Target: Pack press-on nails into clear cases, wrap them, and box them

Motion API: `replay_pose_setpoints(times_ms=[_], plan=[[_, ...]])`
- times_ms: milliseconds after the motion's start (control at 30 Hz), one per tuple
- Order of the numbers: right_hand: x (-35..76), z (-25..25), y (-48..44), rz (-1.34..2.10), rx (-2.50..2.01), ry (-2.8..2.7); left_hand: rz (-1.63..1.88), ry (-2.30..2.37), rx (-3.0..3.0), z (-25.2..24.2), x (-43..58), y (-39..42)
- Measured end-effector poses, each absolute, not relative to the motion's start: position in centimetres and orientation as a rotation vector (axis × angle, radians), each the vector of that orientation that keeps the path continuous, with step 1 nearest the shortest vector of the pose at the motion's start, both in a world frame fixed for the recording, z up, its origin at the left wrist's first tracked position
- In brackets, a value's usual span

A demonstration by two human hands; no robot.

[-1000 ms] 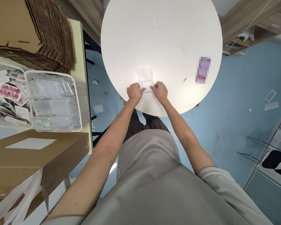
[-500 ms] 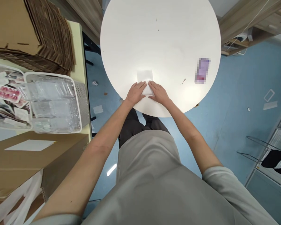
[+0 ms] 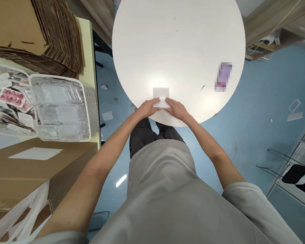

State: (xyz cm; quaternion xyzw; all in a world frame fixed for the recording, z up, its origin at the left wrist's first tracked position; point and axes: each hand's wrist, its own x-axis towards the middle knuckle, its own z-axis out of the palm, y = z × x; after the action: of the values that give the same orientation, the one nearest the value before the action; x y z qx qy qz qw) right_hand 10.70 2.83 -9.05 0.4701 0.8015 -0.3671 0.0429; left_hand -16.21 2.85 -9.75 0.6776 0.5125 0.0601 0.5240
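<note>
A small, flat white folded sheet (image 3: 161, 92), perhaps paper or thin plastic, lies near the front edge of the round white table (image 3: 178, 51). A crease or edge runs across it between my hands. My left hand (image 3: 149, 107) grips its left side, fingertips on top and thumb low at the near edge. On the opposite side my right hand (image 3: 177, 108) does the same, its fingers pressed to the sheet and its thumb lower down. Part of the sheet is hidden beneath the fingertips.
A blurred purple item (image 3: 223, 77) lies at the table's right. On the left side table, a white basket (image 3: 88, 112) holds clear plastic boxes beside a basket of mixed packets (image 3: 11, 98). Stacked flat cardboard (image 3: 63, 37) stands behind; a large carton (image 3: 71, 162) is nearer me.
Both hands and the white sheet have shifted nearer the table's front edge. The hands are slightly farther apart, showing more of the sheet between them. The view has moved slightly.
</note>
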Motion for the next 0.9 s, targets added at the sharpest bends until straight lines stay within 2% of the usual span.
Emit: replay_pose_setpoints(times_ms=[300, 633, 733, 900], plan=[[8.1, -8.0, 6.3, -1.054, 1.693, 2.242, 0.159, 1.487, 1.580, -8.6, -14.9, 5.9], [6.9, -11.4, 10.3, -1.051, 1.996, 2.211, 0.148, 1.846, 1.384, -10.2, -12.3, 9.0], [6.3, -11.8, 12.2, -1.052, 1.970, 2.217, 0.249, 1.915, 1.304, -10.7, -11.7, 9.1], [5.7, -10.1, 13.9, -1.145, 1.673, 2.288, 0.437, 1.976, 1.126, -10.6, -11.6, 6.4]])
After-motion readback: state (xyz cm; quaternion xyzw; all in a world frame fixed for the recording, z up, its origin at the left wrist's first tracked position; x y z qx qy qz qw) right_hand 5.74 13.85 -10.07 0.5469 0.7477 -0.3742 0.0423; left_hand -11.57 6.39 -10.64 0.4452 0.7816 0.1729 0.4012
